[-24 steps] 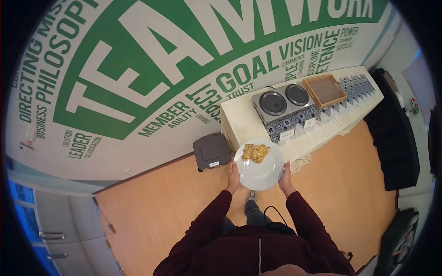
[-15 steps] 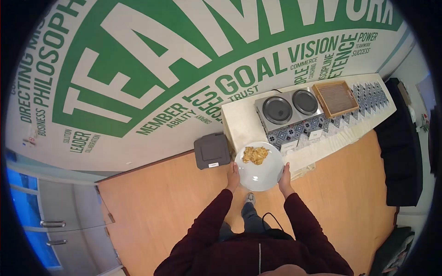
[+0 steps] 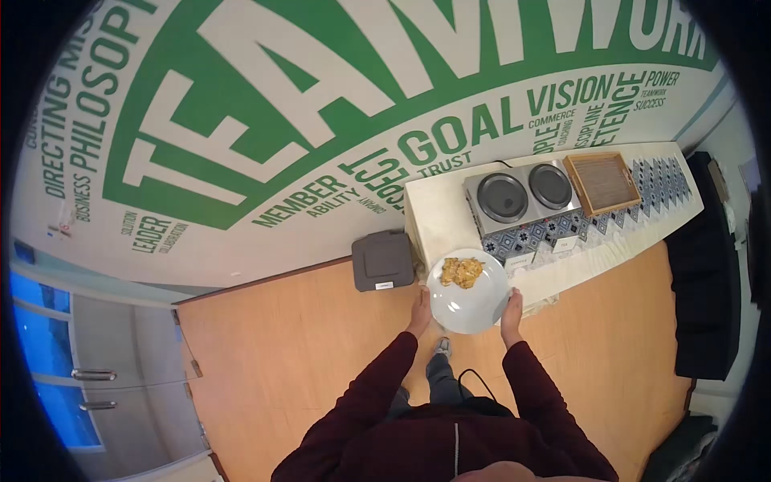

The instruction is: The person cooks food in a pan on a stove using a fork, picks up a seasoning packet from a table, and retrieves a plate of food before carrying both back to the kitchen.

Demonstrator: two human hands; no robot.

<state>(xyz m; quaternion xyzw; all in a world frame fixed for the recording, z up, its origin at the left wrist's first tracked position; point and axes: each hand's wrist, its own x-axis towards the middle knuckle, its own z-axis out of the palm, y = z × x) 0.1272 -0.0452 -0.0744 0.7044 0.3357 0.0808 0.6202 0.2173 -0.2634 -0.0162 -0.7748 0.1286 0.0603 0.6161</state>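
A round white plate [image 3: 470, 308] is held between my two hands, partly over the near left corner of the cloth-covered table [image 3: 440, 210]. Yellow-brown food [image 3: 462, 272] lies on the plate's far part. My left hand [image 3: 420, 312] grips the plate's left rim, and my right hand [image 3: 511, 308] grips its right rim. Beyond the plate, on the table, stands a steel double hot plate [image 3: 522, 195] with two dark round burners. Small white label cards stand in front of it.
Right of the hot plate is a wooden tray [image 3: 602, 185] on a patterned runner. A dark grey bin [image 3: 383, 261] stands on the floor left of the table. Black cloth [image 3: 707, 281] hangs at the far right. A lettered wall rises behind, with grey cabinets at left.
The table and hot plate appear larger and nearer than in the first frame. The plate, with both hands on it, has shifted slightly right in view and now overlaps the table corner.
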